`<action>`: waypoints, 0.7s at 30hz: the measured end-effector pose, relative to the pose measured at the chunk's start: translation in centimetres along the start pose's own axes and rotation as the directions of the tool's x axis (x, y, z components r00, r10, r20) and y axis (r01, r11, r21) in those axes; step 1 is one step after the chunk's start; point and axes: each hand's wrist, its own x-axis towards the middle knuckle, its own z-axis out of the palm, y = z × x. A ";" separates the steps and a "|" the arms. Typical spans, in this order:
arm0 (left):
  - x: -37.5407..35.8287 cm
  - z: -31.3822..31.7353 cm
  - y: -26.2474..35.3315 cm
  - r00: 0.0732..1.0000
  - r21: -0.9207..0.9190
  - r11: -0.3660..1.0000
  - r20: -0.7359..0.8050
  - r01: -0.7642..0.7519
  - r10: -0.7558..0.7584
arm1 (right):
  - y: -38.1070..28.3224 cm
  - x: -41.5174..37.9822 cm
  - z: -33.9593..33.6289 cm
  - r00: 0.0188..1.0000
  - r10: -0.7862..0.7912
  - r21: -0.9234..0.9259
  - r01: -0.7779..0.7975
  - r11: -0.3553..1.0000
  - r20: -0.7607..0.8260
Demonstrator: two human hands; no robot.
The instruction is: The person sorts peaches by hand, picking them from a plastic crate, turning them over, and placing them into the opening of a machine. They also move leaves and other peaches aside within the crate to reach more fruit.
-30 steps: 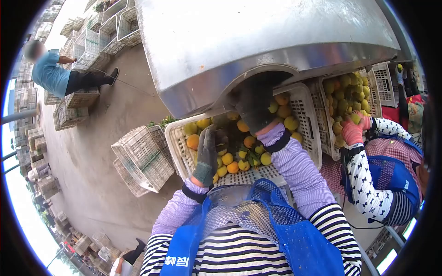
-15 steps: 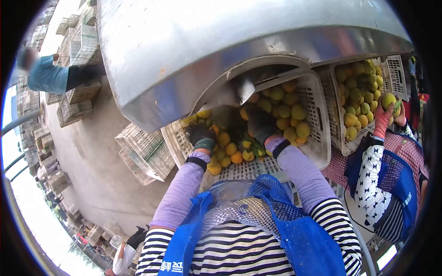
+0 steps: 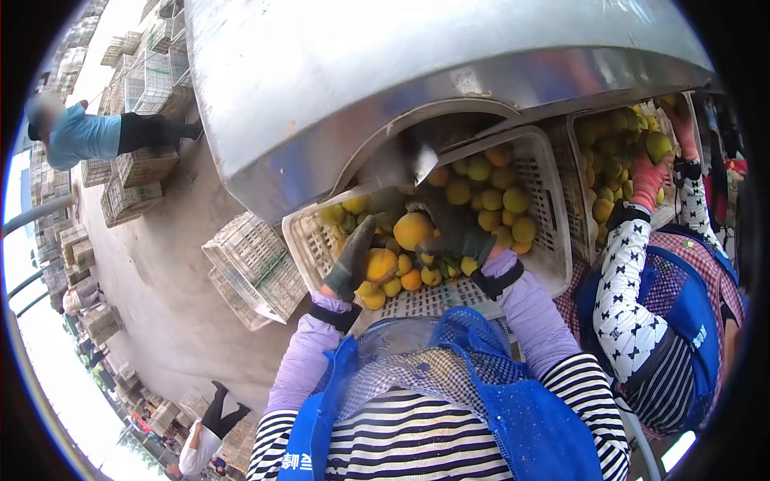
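A white plastic crate point(image 3: 555, 192) in front of me holds many round yellow-green to orange fruits point(image 3: 480, 168). My left hand point(image 3: 351, 258), in a dark glove, is closed around an orange-yellow fruit point(image 3: 382, 264) at the crate's left side. My right hand point(image 3: 459, 231), gloved too, grips another orange-yellow fruit point(image 3: 413, 230) above the middle of the pile. Both held fruits look larger than those around them. A few green leaves lie among the fruits near my right hand. The exact kind of fruit is not certain.
A big metal machine housing point(image 3: 449, 48) with an arched opening overhangs the crate's far side. At right, a co-worker point(image 3: 642, 321) handles fruit over a second crate point(image 3: 577, 172). Stacked crates point(image 3: 261, 264) stand on the floor at left; a person in blue point(image 3: 88, 136) is beyond.
Both my hands have turned inward and risen from the pile, each now with a fruit. The co-worker's hands have shifted over the second crate.
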 end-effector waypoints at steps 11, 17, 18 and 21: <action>-5.6 5.6 2.7 0.903 -0.259 0.940 0.309 -0.223 0.299 | -10.3 -5.5 3.6 0.889 -0.052 -0.117 -0.002 0.993 -0.455; -6.3 7.7 4.4 0.851 -0.257 0.900 0.311 -0.353 0.422 | -15.5 -4.7 2.7 0.791 -0.250 -0.438 -0.025 0.899 -0.559; -6.2 8.1 4.8 0.839 -0.248 0.886 0.299 -0.391 0.454 | -16.0 -4.0 2.1 0.754 -0.318 -0.489 -0.005 0.872 -0.575; -5.9 9.3 5.5 0.852 -0.203 0.879 0.228 -0.431 0.471 | -14.9 -0.2 0.3 0.657 -0.423 -0.577 -0.022 0.816 -0.624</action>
